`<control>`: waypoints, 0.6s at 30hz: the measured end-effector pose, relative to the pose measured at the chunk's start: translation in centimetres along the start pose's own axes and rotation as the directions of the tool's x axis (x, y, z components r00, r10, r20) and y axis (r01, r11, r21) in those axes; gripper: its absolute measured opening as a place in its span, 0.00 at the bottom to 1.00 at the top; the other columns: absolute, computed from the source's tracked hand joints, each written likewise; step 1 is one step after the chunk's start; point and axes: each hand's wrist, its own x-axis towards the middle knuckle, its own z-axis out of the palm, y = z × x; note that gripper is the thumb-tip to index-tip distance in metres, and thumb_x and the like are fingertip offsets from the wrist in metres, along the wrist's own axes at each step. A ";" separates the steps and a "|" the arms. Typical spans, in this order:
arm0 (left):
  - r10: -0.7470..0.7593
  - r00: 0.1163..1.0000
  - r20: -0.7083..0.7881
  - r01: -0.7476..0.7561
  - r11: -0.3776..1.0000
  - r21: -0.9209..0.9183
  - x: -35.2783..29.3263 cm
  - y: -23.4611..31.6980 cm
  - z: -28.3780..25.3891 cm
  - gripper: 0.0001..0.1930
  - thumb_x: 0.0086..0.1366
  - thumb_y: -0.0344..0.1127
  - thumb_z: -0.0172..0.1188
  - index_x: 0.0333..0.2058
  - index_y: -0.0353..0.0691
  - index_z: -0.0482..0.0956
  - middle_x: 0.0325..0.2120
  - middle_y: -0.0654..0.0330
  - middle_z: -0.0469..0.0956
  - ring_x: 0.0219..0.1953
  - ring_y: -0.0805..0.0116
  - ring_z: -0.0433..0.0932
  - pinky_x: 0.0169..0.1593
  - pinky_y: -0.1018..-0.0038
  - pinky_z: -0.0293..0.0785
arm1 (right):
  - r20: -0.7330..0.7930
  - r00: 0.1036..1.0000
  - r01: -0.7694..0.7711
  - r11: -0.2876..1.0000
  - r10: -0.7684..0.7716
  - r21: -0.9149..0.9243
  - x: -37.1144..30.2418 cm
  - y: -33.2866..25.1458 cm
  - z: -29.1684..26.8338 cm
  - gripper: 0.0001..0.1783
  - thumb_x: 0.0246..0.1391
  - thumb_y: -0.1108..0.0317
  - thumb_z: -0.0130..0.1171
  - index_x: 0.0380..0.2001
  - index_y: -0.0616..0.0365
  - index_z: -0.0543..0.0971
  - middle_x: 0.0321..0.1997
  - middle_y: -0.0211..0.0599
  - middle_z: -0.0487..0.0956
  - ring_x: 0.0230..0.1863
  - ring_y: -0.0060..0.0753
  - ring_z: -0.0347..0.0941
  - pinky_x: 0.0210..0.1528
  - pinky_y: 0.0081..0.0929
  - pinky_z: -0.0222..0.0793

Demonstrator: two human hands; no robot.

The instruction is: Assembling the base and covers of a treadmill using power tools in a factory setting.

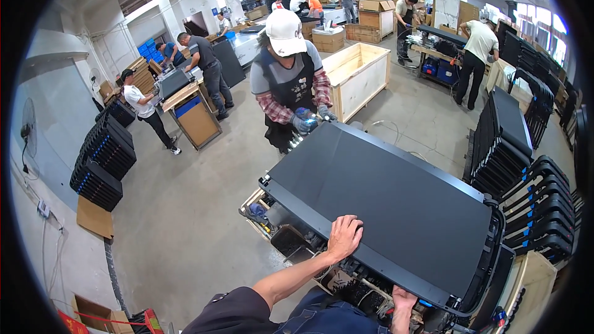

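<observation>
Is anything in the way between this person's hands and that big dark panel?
Nothing visible: the left hand rests directly on top of the dark panel along its near side. The right hand is at the near edge farther right, with its fingers partly hidden.

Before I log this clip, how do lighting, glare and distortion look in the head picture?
Head view: black fisheye vignette at the edges, left wall bowed; head view: windows at upper right blown out, pale sheen along the far rail of the dark panel; head view: left hand and right hand reasonably sharp.
</observation>
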 end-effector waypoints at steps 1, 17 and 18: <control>-0.006 1.000 0.002 0.006 1.000 0.002 0.0 0.1 -0.1 0.11 0.63 0.35 0.62 0.44 0.42 0.78 0.48 0.57 0.73 0.53 0.54 0.70 0.56 0.57 0.67 | 0.003 1.000 0.002 1.000 -0.002 -0.003 0.0 0.0 0.0 0.15 0.60 0.59 0.58 0.44 0.57 0.81 0.46 0.36 0.85 0.48 0.39 0.82 0.51 0.41 0.80; -0.017 1.000 -0.005 0.017 1.000 -0.005 0.2 0.3 -0.1 0.10 0.62 0.35 0.63 0.43 0.41 0.80 0.47 0.56 0.75 0.53 0.53 0.71 0.56 0.58 0.67 | -0.037 0.999 0.015 1.000 -0.015 0.014 -0.4 0.4 0.7 0.16 0.62 0.58 0.58 0.45 0.56 0.81 0.47 0.36 0.85 0.49 0.39 0.81 0.52 0.40 0.80; -0.016 1.000 -0.002 0.016 1.000 -0.002 0.2 0.2 -0.2 0.11 0.62 0.35 0.63 0.43 0.41 0.80 0.48 0.56 0.75 0.54 0.53 0.71 0.56 0.58 0.67 | -0.039 0.999 -0.003 0.999 0.004 0.038 -0.2 0.3 0.5 0.20 0.64 0.54 0.53 0.49 0.56 0.79 0.50 0.36 0.83 0.53 0.41 0.79 0.55 0.41 0.78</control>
